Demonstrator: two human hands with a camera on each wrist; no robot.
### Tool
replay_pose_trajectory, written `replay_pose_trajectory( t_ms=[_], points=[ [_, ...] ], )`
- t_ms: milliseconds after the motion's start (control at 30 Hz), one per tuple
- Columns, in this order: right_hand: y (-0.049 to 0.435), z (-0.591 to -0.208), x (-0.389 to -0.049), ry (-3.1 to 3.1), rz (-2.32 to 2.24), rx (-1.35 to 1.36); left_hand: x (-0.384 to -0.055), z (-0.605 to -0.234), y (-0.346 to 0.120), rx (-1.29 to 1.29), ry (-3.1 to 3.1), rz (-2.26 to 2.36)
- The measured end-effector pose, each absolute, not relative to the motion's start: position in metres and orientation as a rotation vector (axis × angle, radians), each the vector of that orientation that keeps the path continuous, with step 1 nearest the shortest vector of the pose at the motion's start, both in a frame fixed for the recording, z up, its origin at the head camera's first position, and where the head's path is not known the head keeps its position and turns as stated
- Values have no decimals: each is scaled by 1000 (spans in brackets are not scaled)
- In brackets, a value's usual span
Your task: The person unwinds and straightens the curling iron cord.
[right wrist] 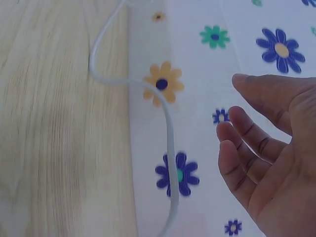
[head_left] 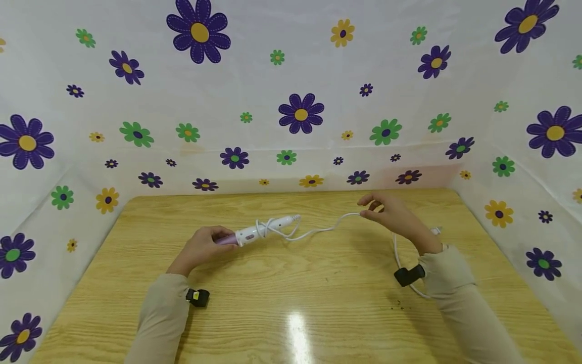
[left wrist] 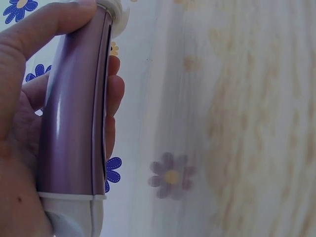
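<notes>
My left hand [head_left: 203,248] grips a hair styling iron [head_left: 247,235] by its purple barrel [left wrist: 74,108], thumb on one side and fingers curled round the other. The white handle points right, and part of the white cord [head_left: 313,231] is looped around it. From there the cord runs across to my right hand [head_left: 393,215], which is held over the table, fingers spread and slightly bent. In the right wrist view the cord [right wrist: 170,133] passes to the left of the fingertips, with a gap between. Beyond that hand the cord curves down, partly hidden by the wrist.
A white plug [head_left: 436,230] lies beside the right wrist. The wooden table [head_left: 254,293] is bordered by a flowered cloth [head_left: 254,86] at the back and both sides. Small dark specks [head_left: 397,305] lie near the right forearm.
</notes>
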State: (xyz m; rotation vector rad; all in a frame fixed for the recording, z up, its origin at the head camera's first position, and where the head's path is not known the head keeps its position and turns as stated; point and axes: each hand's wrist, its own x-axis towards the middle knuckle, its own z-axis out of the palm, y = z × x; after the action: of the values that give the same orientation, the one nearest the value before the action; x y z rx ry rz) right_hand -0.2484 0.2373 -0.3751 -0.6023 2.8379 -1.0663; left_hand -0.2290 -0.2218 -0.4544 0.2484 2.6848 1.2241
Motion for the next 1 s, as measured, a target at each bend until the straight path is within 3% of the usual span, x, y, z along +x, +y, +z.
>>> replay_pose_trajectory(
  t_ms=[733, 1000],
  points=[
    [136, -422, -252, 2533, -1075, -867, -223, -451, -221, 252, 2701, 1187],
    [119, -434, -257, 2598, -927, -883, -224, -451, -222, 278, 2705, 1200]
  ],
)
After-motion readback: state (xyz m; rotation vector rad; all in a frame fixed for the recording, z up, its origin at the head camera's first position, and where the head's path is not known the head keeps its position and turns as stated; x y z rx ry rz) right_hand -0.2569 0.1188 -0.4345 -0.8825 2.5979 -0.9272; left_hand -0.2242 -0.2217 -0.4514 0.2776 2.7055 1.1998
